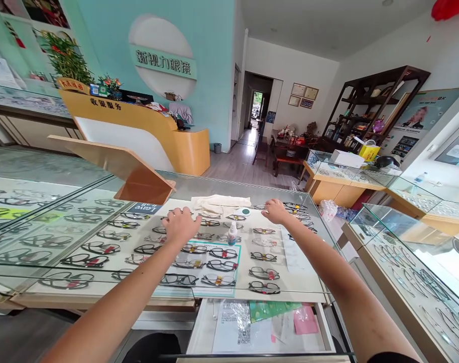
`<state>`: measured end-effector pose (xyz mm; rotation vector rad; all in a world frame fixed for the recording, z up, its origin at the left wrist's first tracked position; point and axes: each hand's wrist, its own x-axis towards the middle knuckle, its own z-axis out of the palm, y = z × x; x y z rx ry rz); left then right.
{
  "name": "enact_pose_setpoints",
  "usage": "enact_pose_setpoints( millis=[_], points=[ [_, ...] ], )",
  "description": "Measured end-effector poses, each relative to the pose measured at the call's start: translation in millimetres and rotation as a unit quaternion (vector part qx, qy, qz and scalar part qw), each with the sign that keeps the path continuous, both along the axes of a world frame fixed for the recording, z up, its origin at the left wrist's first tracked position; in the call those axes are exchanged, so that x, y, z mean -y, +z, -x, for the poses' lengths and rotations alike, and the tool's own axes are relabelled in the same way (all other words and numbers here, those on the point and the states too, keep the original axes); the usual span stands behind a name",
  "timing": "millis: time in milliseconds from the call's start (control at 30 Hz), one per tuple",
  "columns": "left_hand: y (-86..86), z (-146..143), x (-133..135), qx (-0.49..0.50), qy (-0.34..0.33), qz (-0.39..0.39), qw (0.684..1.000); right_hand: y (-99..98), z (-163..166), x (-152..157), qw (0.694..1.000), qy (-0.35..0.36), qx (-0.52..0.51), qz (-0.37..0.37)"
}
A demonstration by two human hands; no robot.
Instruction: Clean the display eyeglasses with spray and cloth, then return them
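My left hand [182, 224] rests palm down over the glass counter top [184, 189], its fingers spread and holding nothing. Farther right, my right hand [275, 210] has its fingers drawn together at a small thin object [259, 206], too small to name. Between the hands lie a crumpled cream cloth [218, 202] and a white card with a dark green oval [244, 212]. A small white dropper-type bottle [233, 233] stands upright nearer to me. Under the glass, rows of eyeglasses [222, 252] with small coloured tags are laid out.
A tilted, brown-backed mirror or panel [119, 164] stands on the counter at left. Below the counter, an open drawer [207, 327] holds papers and plastic packets. Another glass display case [414, 282] is at right. A yellow reception desk [191, 151] stands beyond.
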<state>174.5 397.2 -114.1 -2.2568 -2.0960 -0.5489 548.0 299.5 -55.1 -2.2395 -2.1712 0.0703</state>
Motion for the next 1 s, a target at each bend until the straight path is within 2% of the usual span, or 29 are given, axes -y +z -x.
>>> enact_pose_setpoints(
  millis=[200,300,367,433,500,533,600,667,733,767,833,933,1000],
  points=[
    [-0.3,-1,1,-0.012,0.001,0.001,1.0,-12.1,0,-8,1.0,-0.01,-0.009,0.02],
    [-1.2,-1,0,-0.015,-0.002,0.008,1.0,-2.7,5,-4,0.999,-0.018,-0.024,0.023],
    [-2.2,0,-1,-0.014,-0.001,0.009,1.0,13.3,15,6,0.999,-0.021,-0.04,0.016],
    [-3.0,0,-2,-0.014,0.002,0.007,1.0,35.3,34,31,0.998,-0.01,-0.062,-0.003],
    [-3.2,0,-2,-0.016,0.002,0.007,1.0,56.5,61,74,0.995,0.032,-0.093,-0.03],
    [-3.1,-1,-1,-0.017,0.001,0.007,1.0,64.0,76,102,0.99,0.07,-0.119,-0.042],
    [-2.8,-2,-1,-0.017,-0.001,0.007,1.0,67.7,106,163,0.957,0.167,-0.236,-0.029],
    [-2.6,-3,0,-0.016,0.001,0.005,1.0,53.4,129,217,0.928,0.22,-0.297,0.052],
    [-2.8,-4,0,-0.017,0.004,0.006,1.0,22.3,141,250,0.902,0.251,-0.305,0.172],
    [-2.8,-4,0,-0.018,0.004,0.008,1.0,2.2,142,258,0.892,0.253,-0.3,0.223],
    [-2.8,-5,0,-0.018,0.004,0.01,1.0,-42.2,136,257,0.897,0.218,-0.281,0.262],
    [-2.2,-5,1,-0.012,0.003,0.012,1.0,-104.3,114,227,0.942,0.151,-0.23,0.19],
    [-1.4,-5,1,-0.009,0.003,0.012,1.0,-135.1,98,201,0.97,0.113,-0.207,0.065]
  ],
)
